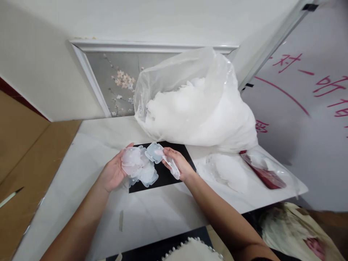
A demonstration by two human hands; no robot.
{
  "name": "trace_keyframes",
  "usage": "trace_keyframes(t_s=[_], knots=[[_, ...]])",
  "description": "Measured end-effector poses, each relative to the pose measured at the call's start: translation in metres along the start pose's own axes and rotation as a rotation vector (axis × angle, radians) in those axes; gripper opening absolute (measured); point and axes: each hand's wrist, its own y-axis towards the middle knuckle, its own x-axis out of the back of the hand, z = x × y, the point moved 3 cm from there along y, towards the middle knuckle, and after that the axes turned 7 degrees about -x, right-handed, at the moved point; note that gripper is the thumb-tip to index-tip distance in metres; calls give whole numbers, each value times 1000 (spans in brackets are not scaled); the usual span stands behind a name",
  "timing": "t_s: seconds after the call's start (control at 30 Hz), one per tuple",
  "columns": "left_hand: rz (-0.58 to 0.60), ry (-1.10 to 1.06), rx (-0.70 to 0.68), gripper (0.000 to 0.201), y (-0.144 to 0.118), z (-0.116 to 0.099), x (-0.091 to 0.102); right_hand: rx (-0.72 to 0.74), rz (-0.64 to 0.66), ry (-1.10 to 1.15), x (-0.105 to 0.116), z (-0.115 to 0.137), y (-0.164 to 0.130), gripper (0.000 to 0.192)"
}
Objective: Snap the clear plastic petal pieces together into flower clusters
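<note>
My left hand (111,173) is cupped along the left side of a cluster of thin, translucent plastic pieces (132,159) with wavy edges and holds them. Beneath that, more of these pieces (148,174) overlap above a black mat (165,179). My right hand (181,164) grips a similar clear piece (174,168) between thumb and fingers. A further flat piece (154,152), with small holes near its corners, is at the right fingertips; whether the hand holds it too I cannot tell.
A large clear bag (190,108) full of white translucent pieces stands behind the mat. On the right lie another clear plastic bag (225,170) and a dark red item (265,174) under plastic. Cardboard (51,156) borders the white table (89,145) on the left; a whiteboard (296,145) rises at right.
</note>
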Motion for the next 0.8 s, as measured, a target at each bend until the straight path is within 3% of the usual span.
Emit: trace_keyframes(t_s=[0.17, 0.4, 0.5, 0.6, 0.8], knots=[[-21, -35, 9, 49, 2, 1, 2, 10, 11, 35, 0, 0, -1, 38], [72, -60, 51, 51, -2, 8, -6, 111, 64, -42, -9, 3, -8, 41], [71, -47, 79, 55, -5, 15, -13, 145, 107, -163, -19, 0, -12, 43], [103, -19, 108, 60, -8, 21, -19, 192, 59, -406, -26, -5, -15, 45], [139, 21, 135, 63, -11, 25, -21, 390, -62, -602, -31, -10, -13, 10]])
